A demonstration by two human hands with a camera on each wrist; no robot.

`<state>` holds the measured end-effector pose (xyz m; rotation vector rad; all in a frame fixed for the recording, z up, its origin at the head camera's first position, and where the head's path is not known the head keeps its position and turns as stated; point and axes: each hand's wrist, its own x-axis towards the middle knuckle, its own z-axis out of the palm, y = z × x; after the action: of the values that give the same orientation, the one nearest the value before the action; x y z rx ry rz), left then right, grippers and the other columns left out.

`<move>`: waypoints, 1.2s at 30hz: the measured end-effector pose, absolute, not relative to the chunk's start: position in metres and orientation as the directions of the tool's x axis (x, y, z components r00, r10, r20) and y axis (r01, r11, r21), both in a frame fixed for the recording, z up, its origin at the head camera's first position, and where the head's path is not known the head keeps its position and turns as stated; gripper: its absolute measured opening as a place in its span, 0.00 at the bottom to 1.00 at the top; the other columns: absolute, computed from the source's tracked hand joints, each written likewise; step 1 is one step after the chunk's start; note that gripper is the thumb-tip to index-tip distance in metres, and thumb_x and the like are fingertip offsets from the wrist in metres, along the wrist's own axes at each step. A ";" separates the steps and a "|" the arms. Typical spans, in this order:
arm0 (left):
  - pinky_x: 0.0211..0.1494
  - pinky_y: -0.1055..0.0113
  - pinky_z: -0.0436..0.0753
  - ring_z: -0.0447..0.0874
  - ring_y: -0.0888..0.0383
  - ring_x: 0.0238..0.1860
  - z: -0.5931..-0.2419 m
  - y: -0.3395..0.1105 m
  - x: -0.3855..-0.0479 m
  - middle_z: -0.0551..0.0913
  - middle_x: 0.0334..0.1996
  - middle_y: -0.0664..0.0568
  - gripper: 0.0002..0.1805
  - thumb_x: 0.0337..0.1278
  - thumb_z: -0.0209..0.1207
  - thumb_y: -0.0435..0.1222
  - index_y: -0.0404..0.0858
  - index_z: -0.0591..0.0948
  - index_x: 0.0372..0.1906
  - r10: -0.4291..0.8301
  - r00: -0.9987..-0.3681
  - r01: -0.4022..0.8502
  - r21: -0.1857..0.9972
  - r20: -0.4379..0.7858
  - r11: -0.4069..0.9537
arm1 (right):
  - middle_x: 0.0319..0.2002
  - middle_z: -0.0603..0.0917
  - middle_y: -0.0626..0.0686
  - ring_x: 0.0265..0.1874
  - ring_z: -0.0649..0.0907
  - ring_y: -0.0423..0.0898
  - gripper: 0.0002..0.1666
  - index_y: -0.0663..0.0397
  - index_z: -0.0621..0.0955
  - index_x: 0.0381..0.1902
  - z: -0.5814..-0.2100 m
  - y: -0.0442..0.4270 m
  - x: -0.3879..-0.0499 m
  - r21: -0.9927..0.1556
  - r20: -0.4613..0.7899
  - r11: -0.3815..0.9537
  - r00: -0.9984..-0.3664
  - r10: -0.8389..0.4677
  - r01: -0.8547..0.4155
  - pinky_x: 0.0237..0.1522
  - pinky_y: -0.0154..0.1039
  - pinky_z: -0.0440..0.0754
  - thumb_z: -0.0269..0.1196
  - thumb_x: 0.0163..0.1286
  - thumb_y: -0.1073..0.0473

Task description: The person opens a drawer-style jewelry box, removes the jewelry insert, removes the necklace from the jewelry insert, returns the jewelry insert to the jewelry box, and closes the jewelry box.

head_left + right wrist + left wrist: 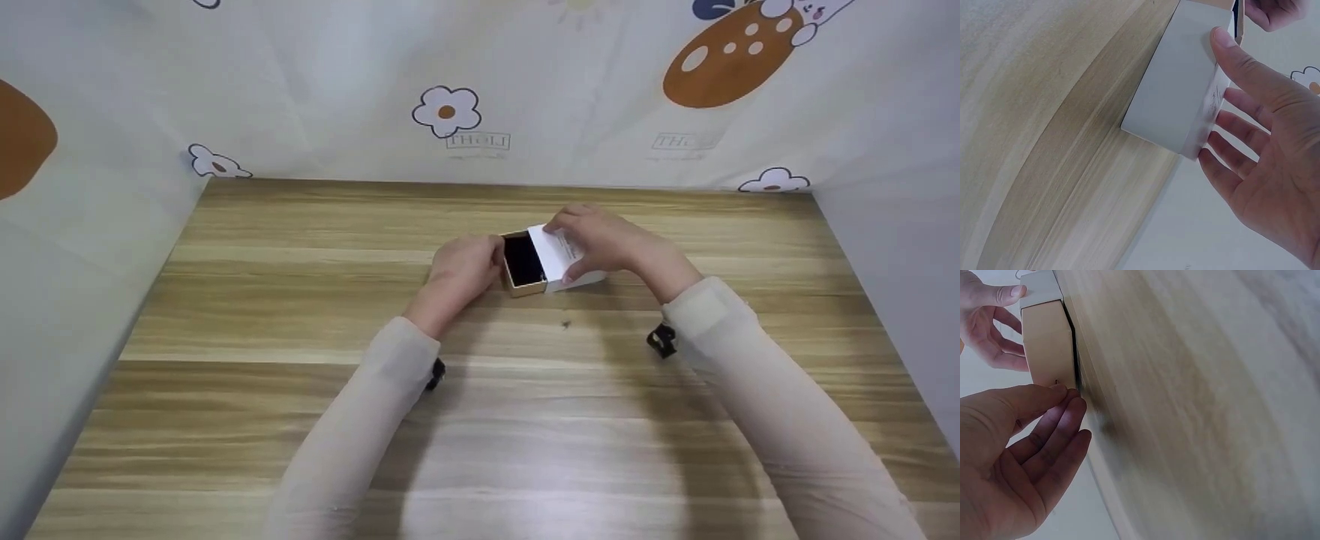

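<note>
A small drawer box lies on the table, its tan drawer (529, 289) partly out of a white sleeve (553, 255). Black lining shows inside the drawer. At the drawer's outer end, my left hand (466, 264) pinches with thumb and forefinger; in the left wrist view, that hand (1033, 450) hides what exactly lies between the fingertips. My right hand (604, 238) grips the white sleeve from above. In the right wrist view, the right thumb presses one side of the sleeve (1171, 73) while the fingers of the right hand (1275, 140) rest along its printed face.
The box rests on a wood-grain table (300, 420) near its back edge. A pale printed curtain (345, 97) with flowers stands behind and at both sides. A small dark mark (566, 324) shows on the table just in front of the box.
</note>
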<state>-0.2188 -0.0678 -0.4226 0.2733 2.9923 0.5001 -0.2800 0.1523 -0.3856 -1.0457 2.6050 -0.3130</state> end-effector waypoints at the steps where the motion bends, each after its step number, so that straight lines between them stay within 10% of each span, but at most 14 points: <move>1: 0.42 0.53 0.85 0.85 0.49 0.39 -0.423 -0.068 -0.219 0.88 0.36 0.48 0.03 0.62 0.59 0.34 0.42 0.83 0.36 0.190 -0.980 0.159 0.332 -0.063 0.930 | 0.62 0.76 0.60 0.66 0.70 0.61 0.47 0.61 0.75 0.63 -0.385 0.152 -0.280 -0.315 -0.208 0.710 -0.684 -0.700 -0.630 0.71 0.55 0.66 0.81 0.46 0.55; 36: 0.43 0.52 0.85 0.86 0.49 0.40 -0.425 -0.082 -0.213 0.88 0.36 0.49 0.04 0.59 0.59 0.33 0.43 0.83 0.36 0.167 -0.984 0.137 0.330 -0.065 0.934 | 0.61 0.76 0.60 0.66 0.71 0.61 0.47 0.60 0.74 0.63 -0.387 0.153 -0.280 -0.300 -0.206 0.709 -0.682 -0.702 -0.639 0.71 0.55 0.66 0.81 0.46 0.54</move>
<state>-0.2133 -0.0824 -0.4250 0.2358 2.9985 0.5013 -0.2804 0.1528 -0.3874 -1.0541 2.6117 -0.2926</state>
